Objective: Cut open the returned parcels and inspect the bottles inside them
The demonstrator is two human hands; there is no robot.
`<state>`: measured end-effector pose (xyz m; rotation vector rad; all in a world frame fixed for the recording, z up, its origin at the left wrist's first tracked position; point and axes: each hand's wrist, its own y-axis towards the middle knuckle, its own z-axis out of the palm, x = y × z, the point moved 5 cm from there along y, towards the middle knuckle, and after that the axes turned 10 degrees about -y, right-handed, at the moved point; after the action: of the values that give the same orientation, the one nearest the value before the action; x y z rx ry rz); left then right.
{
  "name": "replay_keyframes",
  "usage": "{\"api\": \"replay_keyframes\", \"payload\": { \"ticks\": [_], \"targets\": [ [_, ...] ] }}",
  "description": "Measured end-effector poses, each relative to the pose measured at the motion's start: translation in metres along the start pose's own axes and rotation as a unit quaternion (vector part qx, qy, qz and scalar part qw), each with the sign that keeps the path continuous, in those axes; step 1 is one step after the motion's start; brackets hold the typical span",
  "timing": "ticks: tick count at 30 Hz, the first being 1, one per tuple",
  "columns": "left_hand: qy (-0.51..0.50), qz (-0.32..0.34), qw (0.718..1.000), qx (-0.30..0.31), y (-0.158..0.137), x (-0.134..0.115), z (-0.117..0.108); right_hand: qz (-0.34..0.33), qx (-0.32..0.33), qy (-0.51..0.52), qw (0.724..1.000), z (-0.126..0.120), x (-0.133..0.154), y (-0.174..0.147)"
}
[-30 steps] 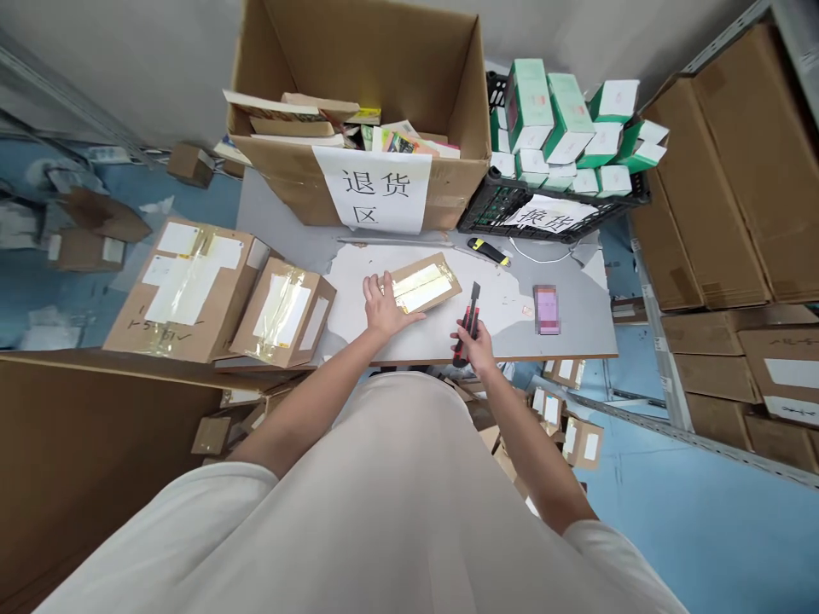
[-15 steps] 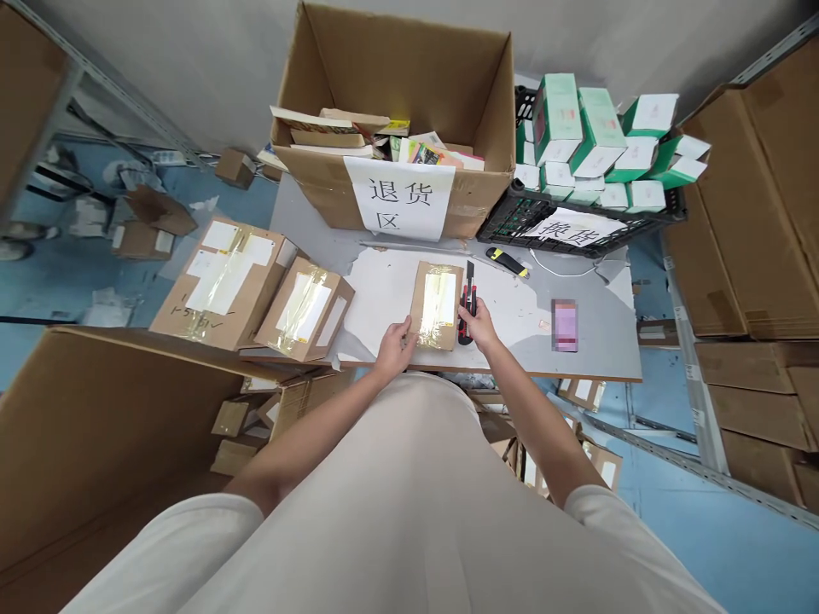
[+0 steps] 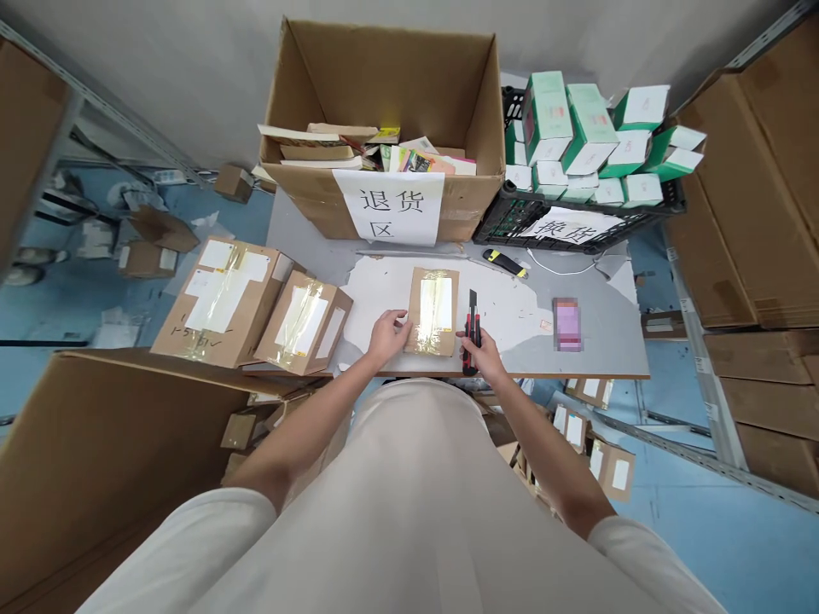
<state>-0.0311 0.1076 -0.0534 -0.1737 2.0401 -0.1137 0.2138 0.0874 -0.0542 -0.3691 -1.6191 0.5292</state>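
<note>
Since one second ago, your left hand (image 3: 389, 335), fingers slightly parted, has shifted to the left edge of the parcel (image 3: 435, 311), now turned lengthwise on the table (image 3: 605, 307); the cutter (image 3: 472, 323) is gripped in your right hand (image 3: 486, 354)

I am facing a big carton (image 3: 470, 209) that is standing open at the back of the table (image 3: 611, 345), with books (image 3: 323, 152) sitting inside and a white paper sign (image 3: 415, 226) hanging down its front. Just right of it, a black crate (image 3: 502, 220) is holding green-and-white boxes (image 3: 592, 141). A yellow-and-black knife (image 3: 505, 263) is lying in front of the crate, and a blurred pink thing (image 3: 568, 324) is resting nearer the right end. To my left, a taped box (image 3: 214, 298) is sitting beside a smaller box (image 3: 304, 324). Further right, a metal rack (image 3: 713, 401) is standing on the blue floor (image 3: 697, 529).
</note>
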Motion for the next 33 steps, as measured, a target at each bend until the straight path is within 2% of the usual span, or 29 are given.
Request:
{"api": "replay_keyframes", "payload": {
  "ticks": [3,6,9,12,15,20,25,28,30,31,33],
  "targets": [
    [0.007,0.010,1.000,-0.005,0.036,-0.002,-0.005,0.028,0.002,0.051,0.998,-0.003,-0.008,-0.019],
    [0.016,0.052,0.999,-0.001,0.078,-0.012,-0.009,0.085,0.019,0.104,0.991,0.000,-0.015,-0.035],
    [0.040,0.093,0.993,0.056,0.113,-0.021,-0.004,0.156,0.051,0.145,0.976,0.011,-0.019,-0.045],
    [0.062,0.091,0.988,0.111,0.130,-0.022,0.007,0.189,0.071,0.157,0.967,0.023,-0.018,-0.047],
    [0.061,0.080,0.990,0.099,0.131,-0.020,0.009,0.174,0.061,0.150,0.971,0.028,-0.015,-0.043],
    [0.058,0.045,0.997,-0.003,0.108,-0.010,-0.011,0.101,-0.003,0.127,0.987,0.010,-0.009,-0.027],
    [0.039,-0.016,0.993,-0.106,0.037,0.010,-0.033,0.001,-0.028,0.083,0.996,-0.013,0.018,0.006],
    [0.025,-0.087,0.991,-0.096,-0.011,0.020,-0.031,-0.053,-0.020,0.063,0.996,-0.015,0.037,0.028],
    [0.029,-0.113,0.989,-0.087,-0.031,0.020,-0.027,-0.072,-0.013,0.029,0.997,-0.013,0.047,0.039],
    [0.041,-0.103,0.990,-0.092,-0.035,0.017,-0.027,-0.075,-0.011,0.006,0.997,-0.013,0.050,0.042],
    [0.087,-0.039,0.991,-0.097,-0.032,0.003,-0.028,-0.063,-0.017,-0.052,0.996,-0.018,0.053,0.042]
  ]
}}
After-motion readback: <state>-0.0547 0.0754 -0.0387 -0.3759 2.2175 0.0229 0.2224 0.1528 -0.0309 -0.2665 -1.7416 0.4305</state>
